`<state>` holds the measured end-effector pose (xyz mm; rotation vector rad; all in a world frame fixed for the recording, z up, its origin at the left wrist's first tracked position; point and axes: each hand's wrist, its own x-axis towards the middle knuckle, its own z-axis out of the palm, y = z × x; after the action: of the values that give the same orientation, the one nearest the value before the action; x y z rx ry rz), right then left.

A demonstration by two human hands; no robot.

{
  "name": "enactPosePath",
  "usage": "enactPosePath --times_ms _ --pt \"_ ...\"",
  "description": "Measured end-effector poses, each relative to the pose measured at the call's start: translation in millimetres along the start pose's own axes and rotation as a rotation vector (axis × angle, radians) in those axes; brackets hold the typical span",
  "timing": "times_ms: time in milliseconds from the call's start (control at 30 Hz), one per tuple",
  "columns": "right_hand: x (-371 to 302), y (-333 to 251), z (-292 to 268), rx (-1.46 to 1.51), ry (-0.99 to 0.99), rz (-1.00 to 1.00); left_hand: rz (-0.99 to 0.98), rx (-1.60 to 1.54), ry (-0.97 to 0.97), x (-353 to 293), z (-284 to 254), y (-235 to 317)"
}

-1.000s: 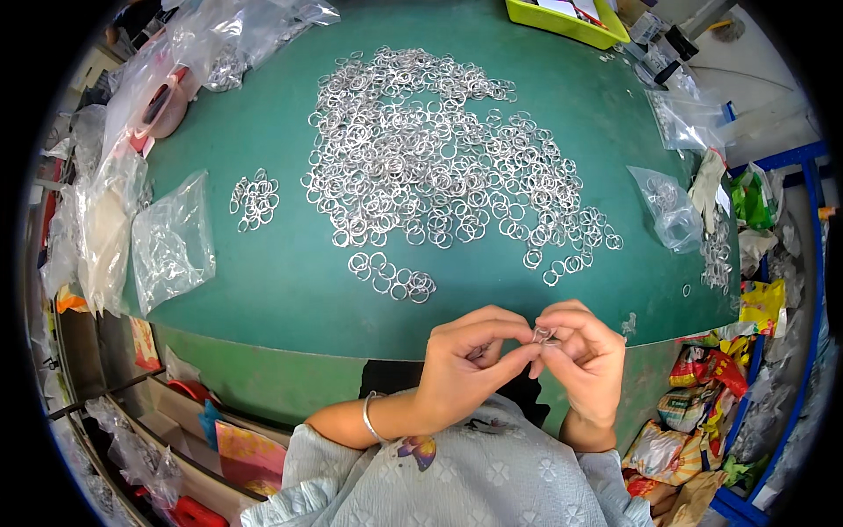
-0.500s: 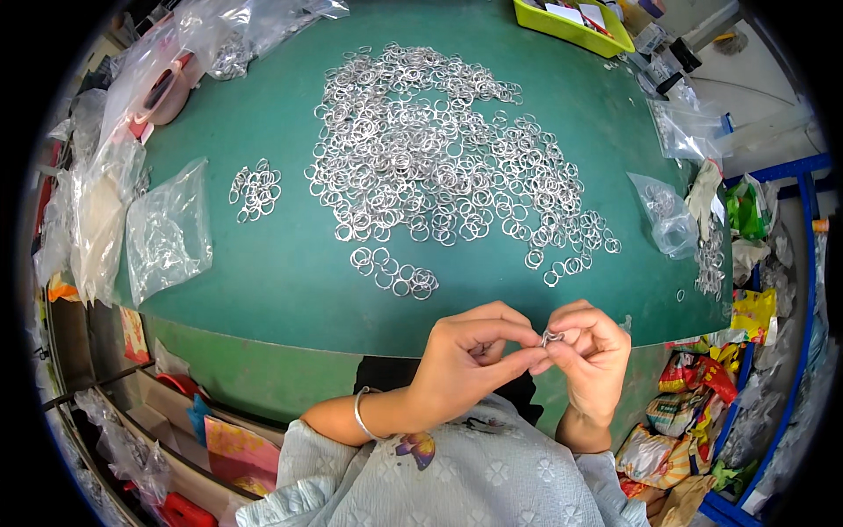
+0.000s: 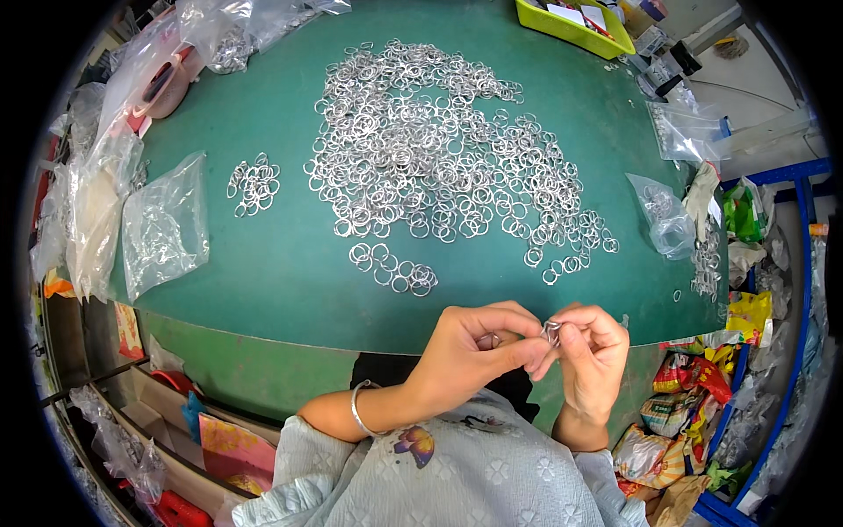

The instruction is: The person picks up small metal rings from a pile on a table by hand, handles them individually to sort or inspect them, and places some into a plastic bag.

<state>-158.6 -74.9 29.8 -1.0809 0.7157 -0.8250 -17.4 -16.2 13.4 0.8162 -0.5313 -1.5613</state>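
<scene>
Just past the table's near edge, my two hands meet with their fingertips together. Small silver rings (image 3: pixel 551 332) are pinched between the fingers of my right hand (image 3: pixel 593 356), and my left fingertips touch them. My left hand (image 3: pixel 474 351) is closed, and part of another ring (image 3: pixel 489 340) shows inside its curled fingers. How many rings I hold is hidden by the fingers. A large heap of silver rings (image 3: pixel 404 149) spreads over the green table (image 3: pixel 263 290). A short row of rings (image 3: pixel 395 270) lies nearest my hands, and a small pile (image 3: pixel 255 184) lies to the left.
Clear plastic bags (image 3: pixel 167 224) lie along the left side, near a pink container (image 3: pixel 162 88). A yellow-green tray (image 3: pixel 575 26) stands at the far right. More rings (image 3: pixel 706 263) and a bag (image 3: pixel 660 215) lie at the right edge. Colourful packets (image 3: pixel 694 378) fill a blue-framed rack (image 3: pixel 803 263).
My fingers have shifted around the rings, which show more upright between the fingertips. A ring inside my left hand has come into sight. The heaps stay as they were.
</scene>
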Motion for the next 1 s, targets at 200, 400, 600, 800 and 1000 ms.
enactPosePath --times_ms 200,400,600,800,1000 --pt "-0.9 1.3 0.3 0.009 0.002 -0.018 0.021 -0.005 -0.006 -0.8 -1.2 -2.2" --pt "-1.7 1.5 0.8 0.016 -0.004 -0.033 0.033 -0.041 -0.020 -1.5 0.5 0.0" --pt "-1.7 0.8 3.2 0.009 -0.023 -0.047 0.089 -0.036 -0.036 -3.2 1.6 -1.8" --pt "-3.5 4.4 0.3 0.061 -0.053 -0.055 0.132 0.033 -0.048 -6.2 2.8 -1.2" --pt "-4.6 6.3 0.0 0.087 -0.089 -0.090 0.155 0.067 -0.085 -8.4 3.0 0.0"
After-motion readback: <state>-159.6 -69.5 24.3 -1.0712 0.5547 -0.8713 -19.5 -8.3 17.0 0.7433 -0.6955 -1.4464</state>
